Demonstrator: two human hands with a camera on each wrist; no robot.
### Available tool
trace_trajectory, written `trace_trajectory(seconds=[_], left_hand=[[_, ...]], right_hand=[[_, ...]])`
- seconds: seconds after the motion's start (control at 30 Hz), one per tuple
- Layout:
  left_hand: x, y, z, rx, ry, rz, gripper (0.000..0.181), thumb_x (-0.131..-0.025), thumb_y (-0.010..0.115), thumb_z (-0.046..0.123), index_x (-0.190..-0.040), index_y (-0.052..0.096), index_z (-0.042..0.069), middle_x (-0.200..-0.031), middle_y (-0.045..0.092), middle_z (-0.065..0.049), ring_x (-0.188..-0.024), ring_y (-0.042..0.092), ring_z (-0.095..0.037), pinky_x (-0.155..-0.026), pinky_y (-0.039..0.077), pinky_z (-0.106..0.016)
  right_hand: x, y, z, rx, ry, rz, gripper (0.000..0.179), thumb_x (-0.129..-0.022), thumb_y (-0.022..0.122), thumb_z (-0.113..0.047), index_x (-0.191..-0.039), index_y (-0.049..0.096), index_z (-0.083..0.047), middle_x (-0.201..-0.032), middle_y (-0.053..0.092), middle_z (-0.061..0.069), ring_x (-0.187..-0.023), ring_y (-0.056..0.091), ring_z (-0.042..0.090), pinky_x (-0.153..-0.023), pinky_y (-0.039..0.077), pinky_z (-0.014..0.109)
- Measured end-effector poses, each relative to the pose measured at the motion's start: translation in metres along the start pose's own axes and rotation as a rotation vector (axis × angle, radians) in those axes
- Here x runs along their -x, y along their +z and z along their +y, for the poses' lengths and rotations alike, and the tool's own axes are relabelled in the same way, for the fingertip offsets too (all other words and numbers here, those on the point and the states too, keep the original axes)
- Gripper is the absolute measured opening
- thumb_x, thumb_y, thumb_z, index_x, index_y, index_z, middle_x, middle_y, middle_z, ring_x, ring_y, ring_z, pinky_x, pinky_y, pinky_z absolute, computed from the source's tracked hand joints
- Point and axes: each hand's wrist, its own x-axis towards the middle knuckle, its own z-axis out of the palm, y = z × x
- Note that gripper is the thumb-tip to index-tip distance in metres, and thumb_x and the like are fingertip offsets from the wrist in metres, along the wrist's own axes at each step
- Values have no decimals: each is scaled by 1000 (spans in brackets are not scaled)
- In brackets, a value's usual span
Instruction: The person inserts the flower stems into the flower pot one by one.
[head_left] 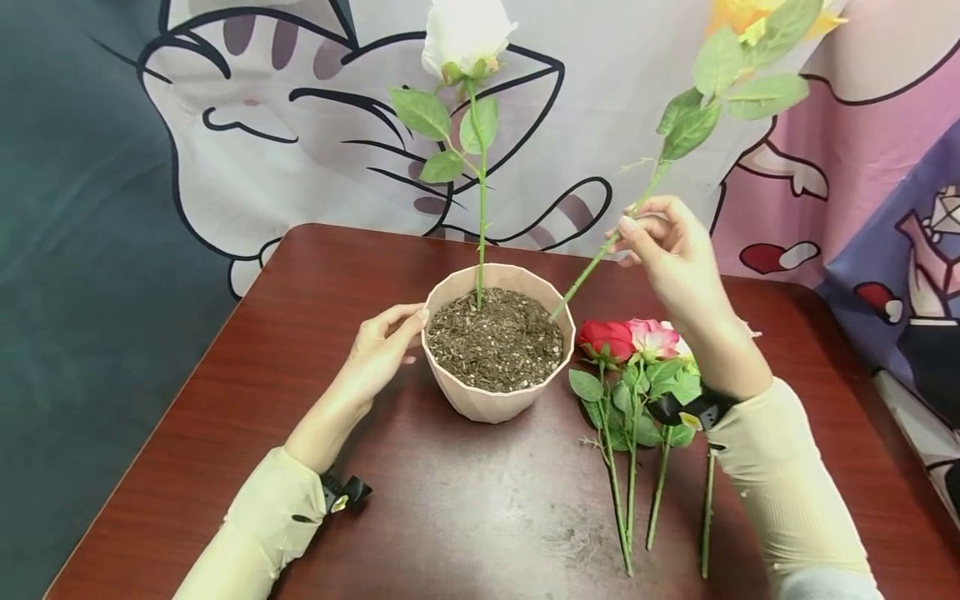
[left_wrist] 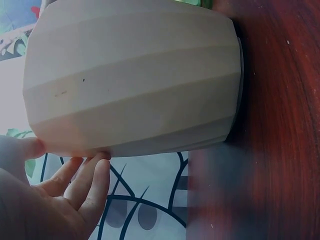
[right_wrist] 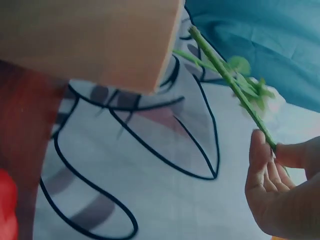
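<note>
A faceted pale pink flowerpot (head_left: pixel 487 406), filled with dark soil (head_left: pixel 498 342), stands on the table. The left hand (head_left: pixel 382 346) touches its left side, with the thumb by the rim and fairly straight fingers (left_wrist: pixel 95 185) against the outer wall. Upright in the soil is a white rose (head_left: pixel 482 208). Between thumb and fingertips, the right hand (head_left: pixel 678 258) pinches the green stem of a yellow rose (head_left: pixel 738 83). This rose slants up to the right, and its bare stem end (right_wrist: pixel 194 32) shows past the pot's rim in the right wrist view.
On the table (head_left: pixel 465 517), right of the pot, lie several roses, among them a red rose (head_left: pixel 607 340) and a pink rose (head_left: pixel 654 337), partly under the right forearm. Their stems point toward the near edge. A cat-patterned cloth (head_left: pixel 315 183) hangs behind the table.
</note>
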Motion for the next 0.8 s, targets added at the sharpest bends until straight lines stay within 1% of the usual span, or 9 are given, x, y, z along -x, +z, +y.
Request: trace_trajectory(seconds=[0.1,0.3,0.37,0.43,0.53,0.63,0.7,0.8], left_hand=[[0,0,0,-6,2,4,39,-94,54,36,-127,57,15,-120,62,-8,-104,62,-17,-79,51,-38],[2,1,1,-18,19,15,37,-95,53,34,-126,58,15,-117,63,-9,-99,62,-15,-78,51,-39],[3,1,1,-21,25,20,36,-95,54,33,-125,58,14,-115,63,-9,-97,62,-15,-77,51,-39],[3,2,1,-26,27,29,35,-95,54,32,-124,59,14,-114,64,-10,-95,62,-14,-75,52,-37],[3,2,1,-32,26,39,35,-94,55,32,-123,60,14,-112,64,-9,-92,62,-13,-73,52,-35],[2,3,1,-34,23,44,35,-94,56,33,-123,61,14,-112,64,-9,-91,62,-12,-72,52,-33],[1,2,1,-32,20,46,35,-94,56,33,-123,61,15,-112,65,-9,-91,62,-12,-72,52,-33],[1,2,1,-30,21,47,35,-93,56,33,-123,61,14,-112,65,-9,-91,61,-12,-73,52,-34]], right_hand=[[-6,12,10,20,-12,2,10,-90,58,-2,-94,53,-10,-75,68,-1,-68,64,9,-61,50,21],[-16,27,36,142,-107,-15,14,-92,56,-2,-95,51,-15,-77,68,-7,-69,64,10,-59,51,21],[-18,30,43,165,-117,-36,14,-92,55,-2,-96,50,-14,-79,68,-8,-70,64,10,-60,52,22],[-18,32,49,193,-116,-55,10,-93,55,-3,-97,50,-10,-79,67,-8,-71,64,11,-60,52,22],[-19,36,56,269,-127,-66,10,-93,56,-5,-99,50,-2,-80,67,-1,-71,64,12,-60,52,24],[-18,39,63,370,-175,-81,16,-92,57,-7,-101,50,5,-81,68,10,-70,65,16,-61,53,26],[-16,42,65,416,-211,-104,17,-92,58,-7,-101,50,6,-82,68,16,-69,65,19,-61,53,26],[-14,46,68,489,-258,-150,15,-92,59,-7,-100,52,4,-83,69,15,-68,64,24,-60,51,22]])
